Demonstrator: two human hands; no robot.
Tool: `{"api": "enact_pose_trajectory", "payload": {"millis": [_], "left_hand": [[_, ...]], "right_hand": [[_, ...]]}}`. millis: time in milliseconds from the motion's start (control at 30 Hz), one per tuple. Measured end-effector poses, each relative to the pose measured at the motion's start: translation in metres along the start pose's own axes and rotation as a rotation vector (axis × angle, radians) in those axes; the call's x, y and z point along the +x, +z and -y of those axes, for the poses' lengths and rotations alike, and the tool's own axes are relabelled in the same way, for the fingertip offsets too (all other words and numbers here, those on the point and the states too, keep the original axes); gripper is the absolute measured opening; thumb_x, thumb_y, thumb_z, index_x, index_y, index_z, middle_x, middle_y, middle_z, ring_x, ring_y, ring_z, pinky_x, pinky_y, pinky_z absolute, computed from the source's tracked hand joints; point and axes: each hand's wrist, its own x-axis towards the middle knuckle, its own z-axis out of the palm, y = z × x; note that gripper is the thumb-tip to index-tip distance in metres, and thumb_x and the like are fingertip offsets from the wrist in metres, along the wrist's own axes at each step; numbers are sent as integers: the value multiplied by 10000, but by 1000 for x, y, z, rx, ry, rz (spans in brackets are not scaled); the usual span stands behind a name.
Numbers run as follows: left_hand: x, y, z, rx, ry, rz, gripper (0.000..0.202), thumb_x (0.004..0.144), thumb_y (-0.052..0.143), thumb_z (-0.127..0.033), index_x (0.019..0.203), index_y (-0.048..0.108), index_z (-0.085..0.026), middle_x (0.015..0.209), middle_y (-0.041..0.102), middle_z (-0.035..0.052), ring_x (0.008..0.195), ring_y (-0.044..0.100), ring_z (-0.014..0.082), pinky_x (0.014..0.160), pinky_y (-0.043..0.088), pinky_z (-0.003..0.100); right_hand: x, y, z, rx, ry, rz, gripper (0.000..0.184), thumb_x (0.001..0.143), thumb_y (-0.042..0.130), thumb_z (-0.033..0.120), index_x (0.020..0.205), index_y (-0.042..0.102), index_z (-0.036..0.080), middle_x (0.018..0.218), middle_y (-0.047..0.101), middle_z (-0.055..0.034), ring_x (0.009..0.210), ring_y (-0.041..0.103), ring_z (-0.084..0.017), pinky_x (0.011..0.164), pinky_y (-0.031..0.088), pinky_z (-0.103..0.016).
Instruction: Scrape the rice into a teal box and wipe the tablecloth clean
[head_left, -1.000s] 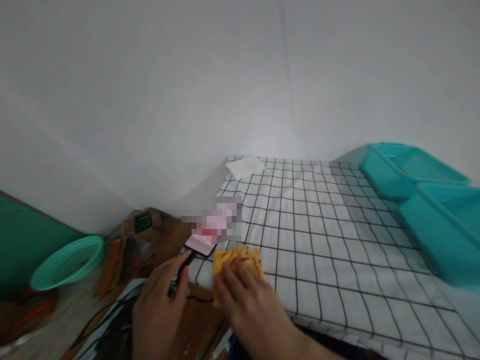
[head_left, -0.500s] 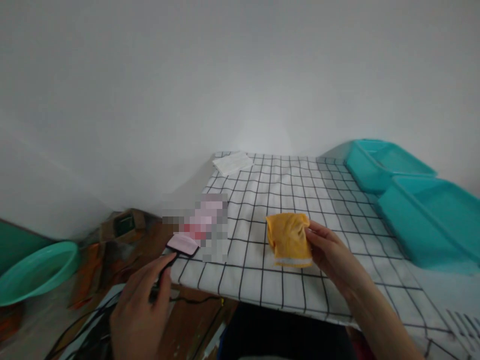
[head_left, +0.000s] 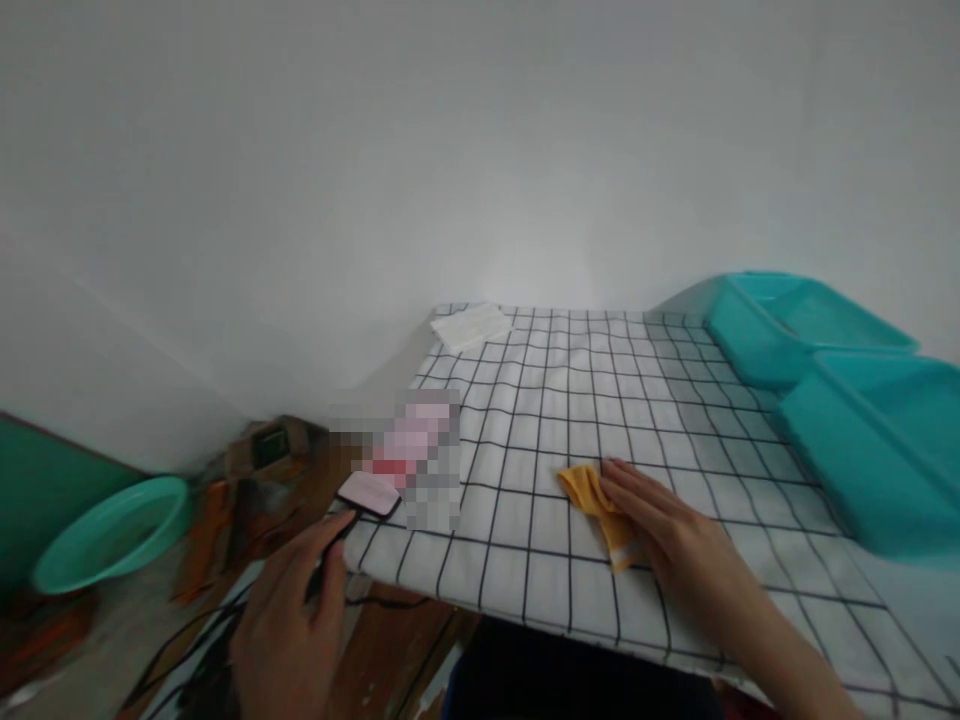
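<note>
My right hand (head_left: pixel 660 525) lies palm down over a yellow cloth (head_left: pixel 589 490) on the checked tablecloth, its fingers bunching the fabric. A pale strip shows on the part of the cloth that sticks out beside the fingers; the rest is under my hand. At the table's front left corner, my left hand (head_left: pixel 292 610) is curled around a black cable (head_left: pixel 330 550). Its fingertips are close to the lower end of a phone (head_left: pixel 371 494) with a pale pink screen. Most of the phone's upper part is blurred out by pixelation.
Two turquoise plastic bins (head_left: pixel 810 315) stand along the right side. A white folded sheet (head_left: pixel 472 327) lies at the far left corner of the checked tablecloth (head_left: pixel 570 370). Below left, a green basin (head_left: pixel 112 535), a cardboard box (head_left: pixel 270 445) and loose cables are on the floor.
My right hand has turned palm down and come down over the yellow cloth, which now looks crumpled and mostly covered. My left hand has stayed by the phone. The view has shifted slightly.
</note>
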Motion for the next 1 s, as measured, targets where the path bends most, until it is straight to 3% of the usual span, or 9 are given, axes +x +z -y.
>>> {"api": "enact_pose_trajectory", "payload": {"millis": [67, 133, 267, 367, 600, 733, 867, 933, 1000], "left_hand": [[-2, 1, 0, 45, -15, -6, 308, 955, 397, -324, 1147, 596, -190, 1132, 674, 131, 1067, 618, 283, 965, 478, 465], [-3, 2, -1, 60, -23, -8, 293, 959, 397, -300, 1152, 588, -191, 1129, 676, 125, 1075, 617, 267, 963, 487, 447], [-4, 2, -3, 61, -40, -8, 284, 958, 402, -284, 1151, 588, -191, 1124, 672, 125, 1070, 618, 260, 967, 490, 447], [-3, 1, -4, 47, -53, -12, 290, 958, 401, -285, 1158, 590, -194, 1135, 670, 126, 1076, 615, 264, 973, 485, 458], [-3, 3, -2, 22, -42, -19, 301, 954, 416, -282, 1153, 607, -161, 1124, 674, 139, 1065, 613, 273, 967, 472, 450], [-3, 6, -2, 7, -25, -87, 299, 952, 428, -278, 1106, 642, -137, 1086, 696, 146, 1031, 629, 269, 950, 474, 428], [-3, 5, -4, 14, -42, -76, 288, 955, 437, -261, 1104, 648, -134, 1097, 700, 138, 1040, 631, 251, 954, 468, 391], [-3, 5, -5, 29, -33, -76, 279, 952, 448, -254, 1097, 651, -129, 1085, 704, 133, 1032, 635, 243, 948, 470, 372], [-2, 4, -5, 50, -22, -87, 278, 950, 457, -257, 1095, 653, -123, 1069, 709, 132, 1014, 641, 239, 934, 477, 361]], "right_hand": [[-5, 1, -1, -42, -70, 13, 475, 929, 423, 173, 1393, 499, 240, 1516, 409, -84, 1396, 378, -282, 1047, 463, -534], [-8, 1, -1, -70, -101, -17, 450, 924, 482, 248, 1372, 512, 241, 1549, 345, -100, 1405, 349, -323, 1025, 478, -558], [-4, 10, 5, -50, -60, -47, 305, 924, 491, 285, 1192, 636, 275, 1290, 576, -129, 1146, 574, -313, 886, 575, -518], [-3, 19, 12, -33, 25, -95, 274, 947, 445, 270, 1112, 663, 257, 1121, 629, -134, 1015, 611, -294, 849, 585, -507], [-28, 12, 15, -21, -49, -15, 436, 941, 466, 246, 1367, 515, 326, 1293, 610, -68, 1156, 589, -256, 906, 585, -423], [-37, -8, -1, -71, -10, -37, 338, 955, 456, 299, 1254, 612, 324, 1186, 677, -38, 1009, 671, -210, 822, 605, -342], [-18, -20, -23, -277, 161, -218, 381, 960, 380, 378, 1134, 663, 193, 1075, 672, -130, 924, 658, -303, 768, 572, -485], [3, -12, -18, -372, 243, -200, 354, 951, 376, 292, 1058, 672, 129, 1016, 635, -170, 878, 626, -323, 753, 550, -518], [27, 8, 5, -398, 251, -125, 297, 919, 399, 159, 1017, 671, 88, 969, 604, -180, 856, 590, -308, 766, 543, -502]]}}
